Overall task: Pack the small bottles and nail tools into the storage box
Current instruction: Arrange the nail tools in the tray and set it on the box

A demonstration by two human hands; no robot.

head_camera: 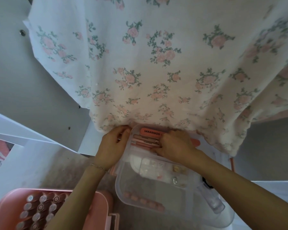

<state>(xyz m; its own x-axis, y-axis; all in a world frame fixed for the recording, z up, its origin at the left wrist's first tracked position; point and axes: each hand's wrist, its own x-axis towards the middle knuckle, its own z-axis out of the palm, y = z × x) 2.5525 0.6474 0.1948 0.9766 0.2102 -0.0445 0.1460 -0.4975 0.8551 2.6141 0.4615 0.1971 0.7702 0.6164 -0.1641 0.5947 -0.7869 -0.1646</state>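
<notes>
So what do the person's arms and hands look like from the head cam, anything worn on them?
Both forearms are bare, with no sleeves in view. The left hand has a thin, pale beaded-looking bracelet around its wrist. The right hand shows no bracelet or watch. No gloves on either hand; rings or nail polish are too small to tell.

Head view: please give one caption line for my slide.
Both hands, left hand and right hand, arrange pink nail tools in a clear tray.

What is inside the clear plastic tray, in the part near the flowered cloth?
In the clear tray: a pink block and slim pink nail tools. The right hand covers their right ends.
</notes>
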